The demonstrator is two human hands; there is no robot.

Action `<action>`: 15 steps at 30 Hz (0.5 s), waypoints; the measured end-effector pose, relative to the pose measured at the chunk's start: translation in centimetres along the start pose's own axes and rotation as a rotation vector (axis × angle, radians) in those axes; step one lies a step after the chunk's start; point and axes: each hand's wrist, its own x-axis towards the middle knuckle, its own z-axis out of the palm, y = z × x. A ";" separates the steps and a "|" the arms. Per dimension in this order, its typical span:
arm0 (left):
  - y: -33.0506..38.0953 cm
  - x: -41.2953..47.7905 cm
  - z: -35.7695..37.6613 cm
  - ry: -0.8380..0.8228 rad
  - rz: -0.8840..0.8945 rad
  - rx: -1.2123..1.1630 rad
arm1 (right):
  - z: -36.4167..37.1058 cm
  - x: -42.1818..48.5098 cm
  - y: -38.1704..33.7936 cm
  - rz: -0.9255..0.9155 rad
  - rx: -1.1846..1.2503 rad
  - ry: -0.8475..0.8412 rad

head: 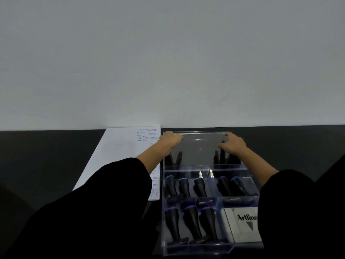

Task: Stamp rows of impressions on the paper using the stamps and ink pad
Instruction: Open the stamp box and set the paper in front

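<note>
A clear plastic box (186,168) stands on the dark table, its hinged lid (197,146) raised upright. My left hand (170,140) grips the lid's upper left corner. My right hand (233,143) grips its upper right corner. Inside the box lie several black-handled stamps (190,223) in divided compartments. A white Artline ink pad (242,225) sits in the front right compartment. A white paper (119,152) lies left of the box, with blue impressions such as FRAGILE down its right side.
A pale wall (168,62) rises right behind the table's back edge. Dark tabletop (37,161) extends to the left of the paper and to the right of the box. My black sleeves cover the near corners.
</note>
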 end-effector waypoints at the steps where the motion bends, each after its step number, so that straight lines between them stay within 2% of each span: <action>1: 0.0 -0.1 0.1 -0.010 -0.006 0.008 | 0.1 0.0 0.0 0.003 -0.002 -0.002; 8: 0.1 -0.1 -0.2 0.019 -0.004 0.057 | 0.4 -0.5 -0.2 0.050 -0.067 0.001; 15: 1.0 -0.4 -2.6 -0.033 0.074 -0.033 | -0.5 -2.1 -2.3 0.035 -0.079 0.080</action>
